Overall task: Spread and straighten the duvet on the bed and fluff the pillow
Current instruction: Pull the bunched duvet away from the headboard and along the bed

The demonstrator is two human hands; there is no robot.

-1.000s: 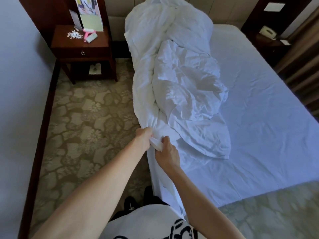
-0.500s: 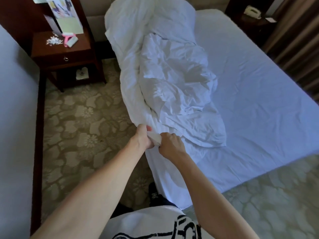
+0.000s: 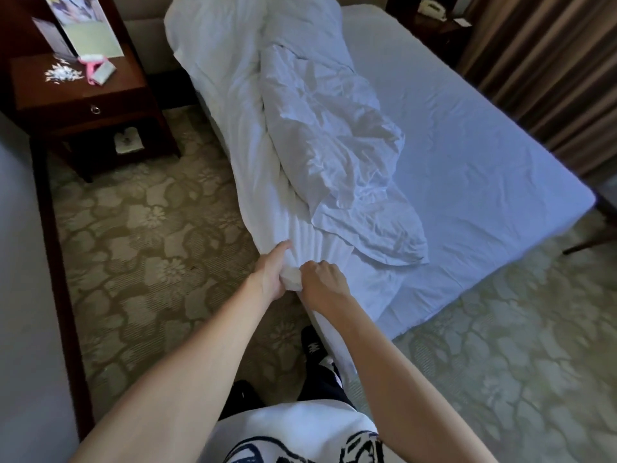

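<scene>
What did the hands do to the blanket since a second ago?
Not much. Both the left hand and the right hand keep gripping the same corner of the duvet, drawing it a little toward the foot corner of the bed. Nothing was let go. The duvet stays bunched along the left side.

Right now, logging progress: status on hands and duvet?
Left hand and right hand both grip the duvet corner. Duvet bunched along the bed's left side, not spread. Nothing in the way.
</scene>
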